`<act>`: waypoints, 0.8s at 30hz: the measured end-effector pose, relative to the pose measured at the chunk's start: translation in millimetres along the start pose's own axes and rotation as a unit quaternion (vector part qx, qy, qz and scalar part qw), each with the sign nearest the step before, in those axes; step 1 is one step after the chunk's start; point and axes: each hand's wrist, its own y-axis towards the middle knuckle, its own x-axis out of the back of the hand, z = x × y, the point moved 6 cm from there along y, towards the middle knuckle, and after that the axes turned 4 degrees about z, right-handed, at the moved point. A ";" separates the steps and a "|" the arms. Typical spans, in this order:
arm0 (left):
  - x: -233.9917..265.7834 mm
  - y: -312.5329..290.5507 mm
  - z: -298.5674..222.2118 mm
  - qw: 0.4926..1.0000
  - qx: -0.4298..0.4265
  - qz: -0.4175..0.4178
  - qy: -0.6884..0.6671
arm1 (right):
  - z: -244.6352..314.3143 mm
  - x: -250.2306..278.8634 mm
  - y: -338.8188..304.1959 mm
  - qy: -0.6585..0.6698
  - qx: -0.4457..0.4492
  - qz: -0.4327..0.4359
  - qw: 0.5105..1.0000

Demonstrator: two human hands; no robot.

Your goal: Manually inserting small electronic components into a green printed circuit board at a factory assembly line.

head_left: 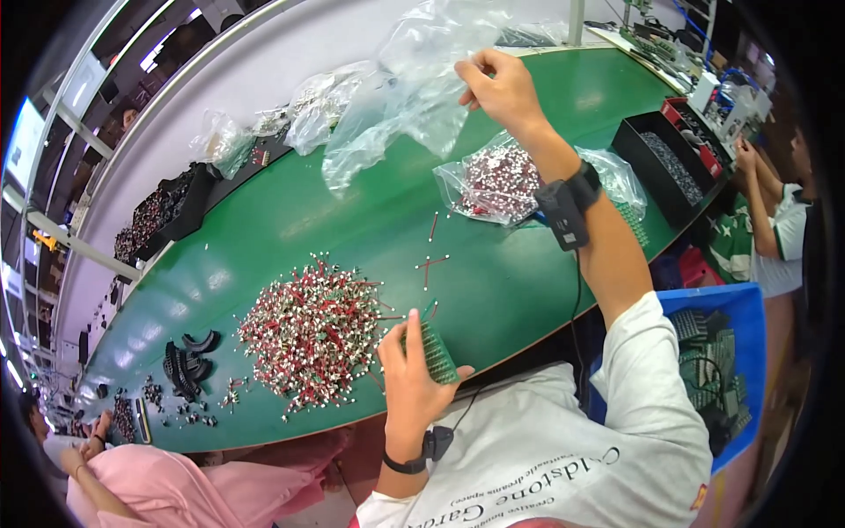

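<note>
My left hand (412,374) grips a small green circuit board panel (435,350) near the front edge of the table. Just left of it lies a large heap of short red wires with white ends (308,334). A few loose red wires (428,262) rest on the table beyond that hand. My right hand (503,86) is raised over the far side, its fingers closed at the edge of a crumpled clear plastic bag (387,114). Below my right forearm sits an open clear bag (500,183) full of the same wires.
A black bin (660,158) stands at the far right, by a co-worker. The blue crate (748,352) beside me holds green boards. Black curved parts (183,368) lie at the left of the green table (264,220). Another person in pink sits at the lower left.
</note>
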 end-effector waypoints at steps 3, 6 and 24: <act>-17.0 13.2 -0.6 0.998 0.022 0.054 0.011 | 0.6 9.8 -17.0 0.075 -0.028 0.013 0.997; -31.9 18.0 -1.6 0.992 0.022 0.116 0.054 | -11.3 14.1 -32.7 0.170 -0.065 0.016 0.983; 60.6 64.0 -3.3 0.966 -0.096 -0.054 -0.232 | 42.6 -110.3 -210.5 0.416 -0.350 0.350 0.763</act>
